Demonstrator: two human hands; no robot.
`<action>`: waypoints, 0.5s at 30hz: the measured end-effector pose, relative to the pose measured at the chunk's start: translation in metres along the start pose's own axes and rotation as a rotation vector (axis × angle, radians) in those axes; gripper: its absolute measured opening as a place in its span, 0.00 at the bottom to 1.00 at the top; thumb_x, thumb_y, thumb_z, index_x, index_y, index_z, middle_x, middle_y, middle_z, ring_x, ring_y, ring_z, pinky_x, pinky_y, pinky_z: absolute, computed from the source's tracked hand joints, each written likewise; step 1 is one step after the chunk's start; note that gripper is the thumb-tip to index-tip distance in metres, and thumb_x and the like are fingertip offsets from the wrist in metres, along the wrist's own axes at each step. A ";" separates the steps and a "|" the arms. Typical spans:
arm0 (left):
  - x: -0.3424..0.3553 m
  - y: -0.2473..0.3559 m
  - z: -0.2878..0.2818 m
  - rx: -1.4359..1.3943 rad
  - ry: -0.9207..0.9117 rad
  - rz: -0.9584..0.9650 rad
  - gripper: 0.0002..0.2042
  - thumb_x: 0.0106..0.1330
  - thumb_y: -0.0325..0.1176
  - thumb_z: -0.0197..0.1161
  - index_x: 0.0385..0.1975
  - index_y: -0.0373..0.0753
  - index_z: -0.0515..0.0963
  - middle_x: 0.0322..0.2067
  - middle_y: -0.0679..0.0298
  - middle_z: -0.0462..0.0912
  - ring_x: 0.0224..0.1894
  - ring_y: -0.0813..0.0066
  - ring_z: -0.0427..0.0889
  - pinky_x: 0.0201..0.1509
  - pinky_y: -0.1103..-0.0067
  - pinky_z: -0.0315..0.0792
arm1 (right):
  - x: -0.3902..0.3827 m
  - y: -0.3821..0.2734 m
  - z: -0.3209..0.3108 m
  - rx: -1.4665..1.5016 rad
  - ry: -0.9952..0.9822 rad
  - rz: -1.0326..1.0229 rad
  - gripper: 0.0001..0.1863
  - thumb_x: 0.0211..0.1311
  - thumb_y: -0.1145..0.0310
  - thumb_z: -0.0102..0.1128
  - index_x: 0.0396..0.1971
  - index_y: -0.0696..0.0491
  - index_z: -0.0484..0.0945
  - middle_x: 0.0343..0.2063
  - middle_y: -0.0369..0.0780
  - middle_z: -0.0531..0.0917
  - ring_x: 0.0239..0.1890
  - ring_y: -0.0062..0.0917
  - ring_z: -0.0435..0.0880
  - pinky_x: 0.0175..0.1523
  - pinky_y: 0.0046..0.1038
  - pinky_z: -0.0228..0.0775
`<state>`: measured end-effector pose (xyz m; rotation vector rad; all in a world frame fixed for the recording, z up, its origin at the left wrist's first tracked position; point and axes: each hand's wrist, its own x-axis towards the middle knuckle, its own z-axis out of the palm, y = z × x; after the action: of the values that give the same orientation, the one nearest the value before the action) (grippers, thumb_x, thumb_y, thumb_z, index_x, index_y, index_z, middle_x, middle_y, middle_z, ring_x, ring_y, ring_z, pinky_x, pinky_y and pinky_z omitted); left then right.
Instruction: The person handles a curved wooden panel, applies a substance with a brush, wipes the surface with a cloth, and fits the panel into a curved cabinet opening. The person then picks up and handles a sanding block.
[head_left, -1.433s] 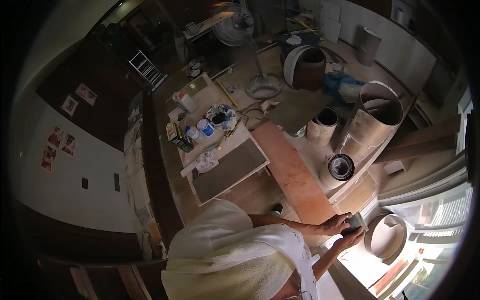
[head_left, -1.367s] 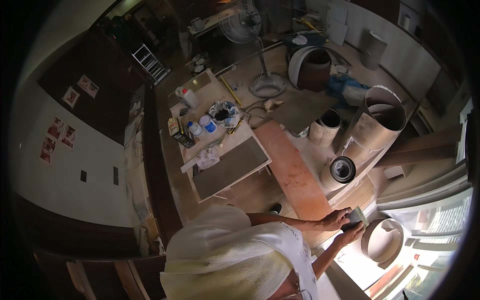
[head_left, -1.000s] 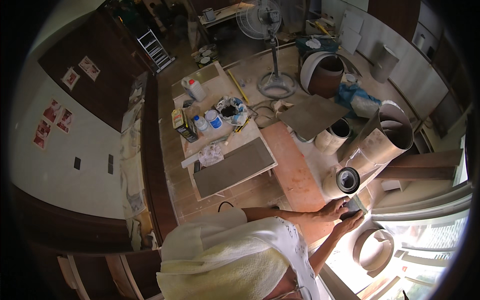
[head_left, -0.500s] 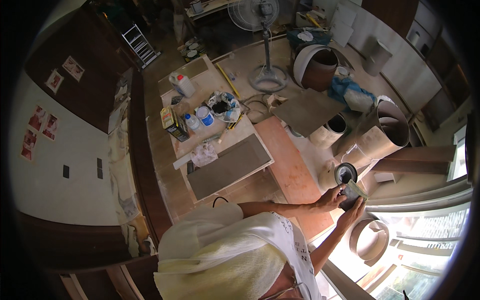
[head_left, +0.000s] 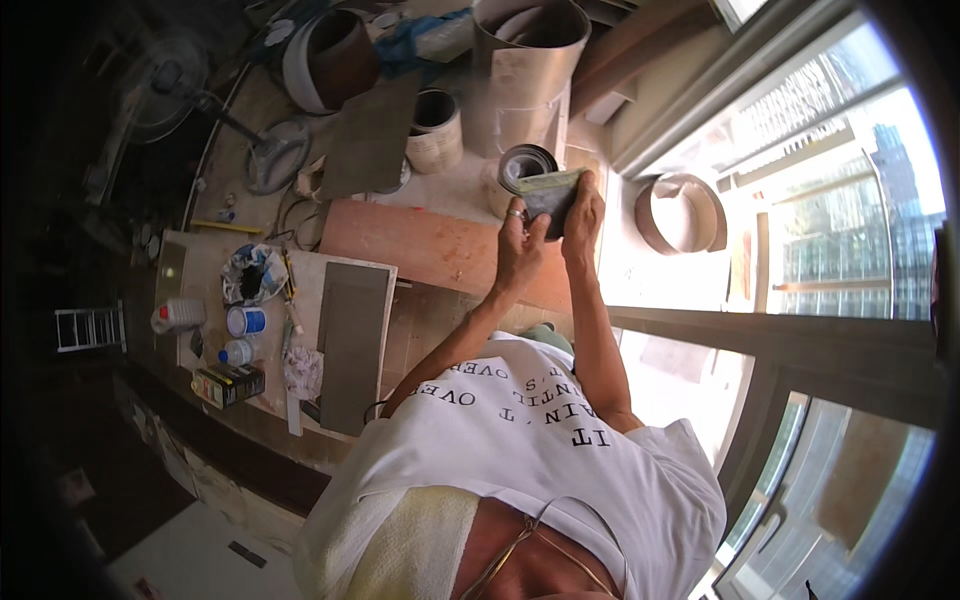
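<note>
Both my hands hold a dark grey rectangular block with a pale green edge [head_left: 548, 203], which looks like a sanding sponge, though I cannot be sure. My left hand [head_left: 519, 248], with a ring on one finger, grips its left side. Around its right side close the fingers of my right hand [head_left: 583, 218]. Just behind the block stands an open metal can [head_left: 524, 163], partly hidden by it. Under my hands stretches a long reddish-brown board [head_left: 420, 248].
Beyond are a beige tub [head_left: 436, 140], a large curved cylinder [head_left: 528, 75] and a dark flat panel [head_left: 370, 135]. A round hoop [head_left: 680, 218] lies by the bright window. On the left board [head_left: 353, 330] sit bottles, a blue-white tin [head_left: 246, 320] and a cloth [head_left: 302, 372]. A fan [head_left: 180, 80] stands farther off.
My view has swung to the right, so the window fills more of it. Both hands still hold the block, now tilted differently, close to the open can.
</note>
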<state>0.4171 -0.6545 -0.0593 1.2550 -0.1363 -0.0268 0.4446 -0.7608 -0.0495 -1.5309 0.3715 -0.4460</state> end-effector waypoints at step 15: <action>0.005 0.000 0.032 -0.113 -0.215 -0.062 0.13 0.72 0.26 0.50 0.54 0.34 0.65 0.49 0.58 0.75 0.47 0.74 0.79 0.45 0.79 0.82 | -0.011 -0.021 -0.041 -0.164 0.160 -0.105 0.14 0.67 0.64 0.53 0.42 0.60 0.76 0.35 0.45 0.79 0.37 0.33 0.79 0.44 0.35 0.69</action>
<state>0.4179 -0.6852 -0.0491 1.1408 -0.2776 -0.2210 0.4135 -0.7908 -0.0298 -1.6848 0.4623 -0.6356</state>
